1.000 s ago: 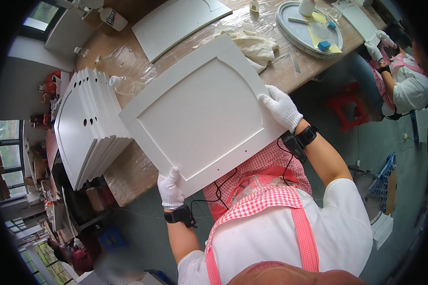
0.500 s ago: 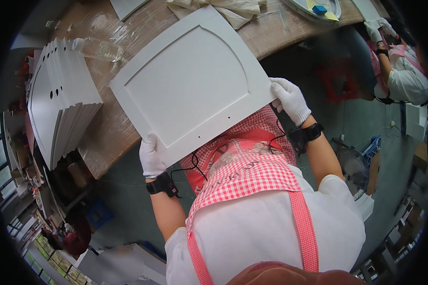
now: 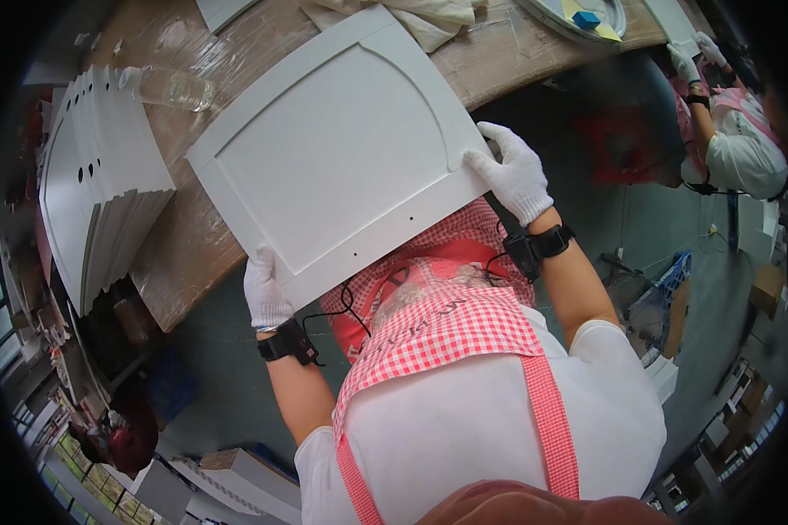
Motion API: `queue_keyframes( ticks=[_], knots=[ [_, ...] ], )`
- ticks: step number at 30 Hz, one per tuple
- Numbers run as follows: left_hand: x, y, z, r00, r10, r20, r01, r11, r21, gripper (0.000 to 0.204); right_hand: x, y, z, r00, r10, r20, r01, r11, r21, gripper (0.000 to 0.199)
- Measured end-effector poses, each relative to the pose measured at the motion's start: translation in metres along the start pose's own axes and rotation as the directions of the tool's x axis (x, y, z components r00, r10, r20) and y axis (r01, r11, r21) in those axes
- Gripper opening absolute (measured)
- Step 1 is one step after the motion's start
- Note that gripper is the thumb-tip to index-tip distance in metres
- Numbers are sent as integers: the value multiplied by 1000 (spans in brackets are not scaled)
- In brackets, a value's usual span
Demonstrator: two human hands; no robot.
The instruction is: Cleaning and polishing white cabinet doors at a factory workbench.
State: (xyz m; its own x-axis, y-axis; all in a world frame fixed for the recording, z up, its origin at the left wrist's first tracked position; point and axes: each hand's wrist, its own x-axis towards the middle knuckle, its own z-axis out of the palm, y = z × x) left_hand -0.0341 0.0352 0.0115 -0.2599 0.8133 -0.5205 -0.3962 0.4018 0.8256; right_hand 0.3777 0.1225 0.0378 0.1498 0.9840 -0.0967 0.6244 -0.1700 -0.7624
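Note:
In front of me a white panel (image 3: 341, 157) with a recessed, arch-ended field and two small holes slants over the table edge, its near part above my apron. At its near left corner my left hand (image 3: 265, 293), in a white knit glove, is closed round the edge, some fingers hidden beneath. My right hand (image 3: 512, 175), gloved likewise, grips the right edge. Its thumb lies on the panel's face, and its other fingers reach to the edge with a gap between.
A stack of white panels with holes (image 3: 105, 184) stands on edge at the left of the wrapped table (image 3: 188, 284). Close by lies a clear bottle (image 3: 168, 87). Cream cloth (image 3: 420, 22) and a round white frame (image 3: 617, 31) lie farther back. Another gloved person (image 3: 735, 131) works far right.
My right hand has shifted on the panel's right edge: its thumb now reaches onto the face and the fingers are farther apart. The whole view has drifted slightly; my left hand keeps its corner.

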Motion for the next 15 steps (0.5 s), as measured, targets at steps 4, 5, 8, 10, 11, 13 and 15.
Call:
queue_keyframes(
  ticks=[4, 5, 8, 10, 11, 13, 15],
  knots=[
    [-1, -4, -3, 1000, -2, -10, 2, 1000, -10, 51, 45, 18, -26, 978, -68, -199, 66, 998, -19, 37],
    [-1, -3, -4, 1000, -8, -17, 8, 1000, 14, 51, 59, 22, -40, 964, -69, -256, 69, 998, -11, 35],
    [0, -5, -8, 1000, -1, -16, 1, 1000, -4, 50, 114, 49, -86, 837, -214, -504, 155, 975, -157, 32],
    [-1, -4, -5, 1000, 4, -28, -4, 1000, -19, 49, 143, 47, -117, 795, -244, -556, 34, 932, -362, 34],
    [-2, -4, -4, 1000, 2, -29, -3, 1000, -26, 49, 159, 51, -131, 821, -230, -523, -22, 902, -432, 42],
    [-3, -3, -6, 1000, 7, -17, -8, 999, -34, 49, 185, 56, -144, 802, -352, -482, -47, 767, -639, 55],
    [-3, -5, -7, 999, 11, -38, -11, 1000, -11, 50, 204, 54, -155, 893, -194, -406, -110, 780, -615, 73]
  ],
)
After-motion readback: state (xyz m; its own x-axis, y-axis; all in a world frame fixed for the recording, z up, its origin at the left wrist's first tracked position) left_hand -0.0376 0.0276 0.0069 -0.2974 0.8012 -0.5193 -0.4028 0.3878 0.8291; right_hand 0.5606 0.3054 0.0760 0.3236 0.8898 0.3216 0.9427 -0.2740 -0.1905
